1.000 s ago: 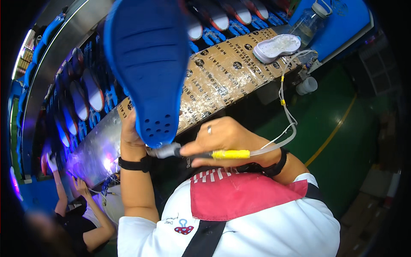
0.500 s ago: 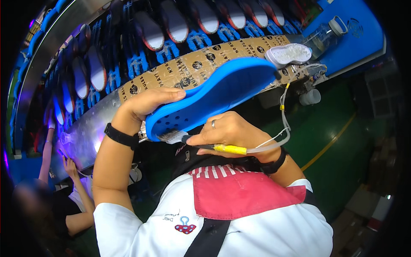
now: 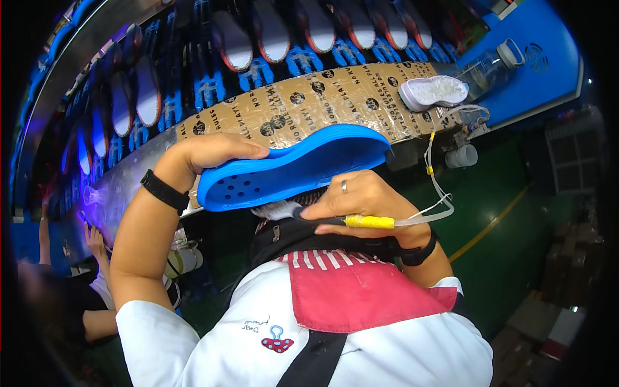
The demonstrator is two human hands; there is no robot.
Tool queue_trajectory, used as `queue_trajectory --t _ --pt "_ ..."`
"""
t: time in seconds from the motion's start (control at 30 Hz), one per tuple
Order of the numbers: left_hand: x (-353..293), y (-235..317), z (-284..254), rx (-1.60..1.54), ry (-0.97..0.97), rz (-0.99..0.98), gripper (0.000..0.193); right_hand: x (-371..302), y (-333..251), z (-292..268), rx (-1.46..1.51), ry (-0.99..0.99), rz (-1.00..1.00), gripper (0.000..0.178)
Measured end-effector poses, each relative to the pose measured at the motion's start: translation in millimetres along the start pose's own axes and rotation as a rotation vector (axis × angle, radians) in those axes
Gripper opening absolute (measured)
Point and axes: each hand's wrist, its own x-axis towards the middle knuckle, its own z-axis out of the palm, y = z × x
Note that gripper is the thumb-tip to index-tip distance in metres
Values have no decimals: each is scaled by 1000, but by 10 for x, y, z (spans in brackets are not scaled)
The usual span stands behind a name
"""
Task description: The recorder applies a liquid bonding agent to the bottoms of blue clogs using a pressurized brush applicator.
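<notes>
Left hand [image 3: 213,151] was clamped on the blue sole [image 3: 293,171] by its holed end, and the sole stuck out to that hand's right, lower and flatter than half a second earlier. The brush [image 3: 278,210] had slid right off the holed end to below the near rim, couldn't tell if it touched. Right hand [image 3: 362,198] was wrapped round its handle, hose [image 3: 443,210] trailing off rightward.
</notes>
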Motion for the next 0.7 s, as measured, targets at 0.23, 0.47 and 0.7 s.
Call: queue_trajectory --t 0.23,0.47,0.7 --pt "-107 -173 -48 -94 124 16 45 -79 44 2 -73 -42 47 30" --pt "-28 -77 34 -163 93 22 44 135 52 253 -54 139 -73 28" --pt "-2 -156 -44 -161 121 21 43 24 41 118 -27 19 -44 24"
